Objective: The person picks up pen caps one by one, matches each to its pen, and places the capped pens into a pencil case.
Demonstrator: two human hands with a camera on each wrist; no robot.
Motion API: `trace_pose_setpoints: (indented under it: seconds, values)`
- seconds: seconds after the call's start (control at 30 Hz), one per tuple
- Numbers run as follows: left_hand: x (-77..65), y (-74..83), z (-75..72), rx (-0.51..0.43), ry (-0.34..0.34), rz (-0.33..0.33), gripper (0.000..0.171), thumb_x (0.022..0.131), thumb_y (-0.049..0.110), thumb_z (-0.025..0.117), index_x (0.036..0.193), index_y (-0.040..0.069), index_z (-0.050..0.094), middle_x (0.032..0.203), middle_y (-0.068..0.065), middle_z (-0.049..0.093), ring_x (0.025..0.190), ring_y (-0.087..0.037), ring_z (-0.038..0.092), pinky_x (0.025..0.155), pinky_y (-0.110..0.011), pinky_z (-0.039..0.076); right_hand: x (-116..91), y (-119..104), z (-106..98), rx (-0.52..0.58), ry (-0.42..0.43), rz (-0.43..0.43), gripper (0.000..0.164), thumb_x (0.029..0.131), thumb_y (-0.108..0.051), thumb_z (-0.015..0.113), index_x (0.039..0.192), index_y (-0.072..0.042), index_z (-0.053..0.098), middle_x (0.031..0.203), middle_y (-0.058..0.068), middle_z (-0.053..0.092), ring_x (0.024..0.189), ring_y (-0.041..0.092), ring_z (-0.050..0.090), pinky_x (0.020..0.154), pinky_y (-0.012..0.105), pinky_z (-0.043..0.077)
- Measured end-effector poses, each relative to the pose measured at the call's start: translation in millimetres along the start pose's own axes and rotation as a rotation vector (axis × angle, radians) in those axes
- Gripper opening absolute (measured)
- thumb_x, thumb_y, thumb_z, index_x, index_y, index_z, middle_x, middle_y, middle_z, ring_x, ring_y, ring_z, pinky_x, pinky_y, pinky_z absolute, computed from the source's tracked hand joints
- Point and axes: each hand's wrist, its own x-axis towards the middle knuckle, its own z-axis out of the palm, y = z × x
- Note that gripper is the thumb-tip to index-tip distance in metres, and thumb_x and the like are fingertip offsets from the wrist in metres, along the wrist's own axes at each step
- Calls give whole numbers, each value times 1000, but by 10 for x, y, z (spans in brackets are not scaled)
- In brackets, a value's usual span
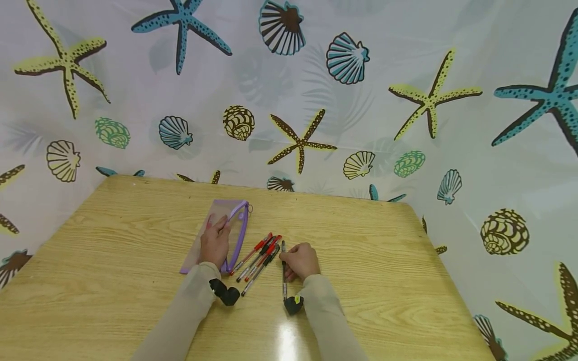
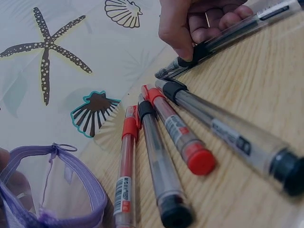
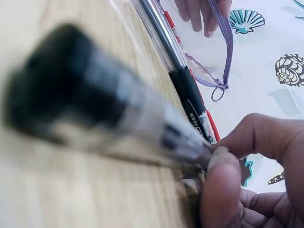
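In the head view, my right hand (image 1: 302, 260) pinches a black gel pen (image 1: 284, 288) between thumb and fingers, just right of the other pens. The right wrist view shows this pen (image 3: 142, 128) close up, its dark end blurred. My left hand (image 1: 214, 244) holds the edge of a clear pouch with a purple zipper (image 1: 244, 228); in the left wrist view the zipper (image 2: 97, 199) stands apart in a loop. Between the hands lie red gel pens (image 2: 178, 126) and black gel pens (image 2: 223, 130), side by side. How far my left fingers reach into the pouch is hidden.
The light wooden table (image 1: 384, 281) runs out on both sides of the arms. A white cloth (image 1: 298, 90) printed with shells and starfish hangs behind it and along its sides. A black wrist camera (image 1: 224, 293) sits on the left sleeve, another (image 1: 293, 305) on the right.
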Motion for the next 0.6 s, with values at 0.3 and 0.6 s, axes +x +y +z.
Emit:
trace_pose_setpoints:
  seconds: [0.3,0.6]
  values:
    - [-3,6,-11,9,1,-1,43,104,23,44,142,2,46,148,-7,43,135,-28,39,112,-43,29,16,53,-13,61,1,-27,17,88,-15,65,82,1,66,54,6,59,39,13,55,40,31,52]
    - [-10,15,-20,-7,-9,-6,44,104,24,43,142,1,45,149,-7,42,135,-28,40,111,-43,31,43,97,-2,172,33,-40,12,88,-10,60,93,1,59,57,5,59,37,11,53,37,27,49]
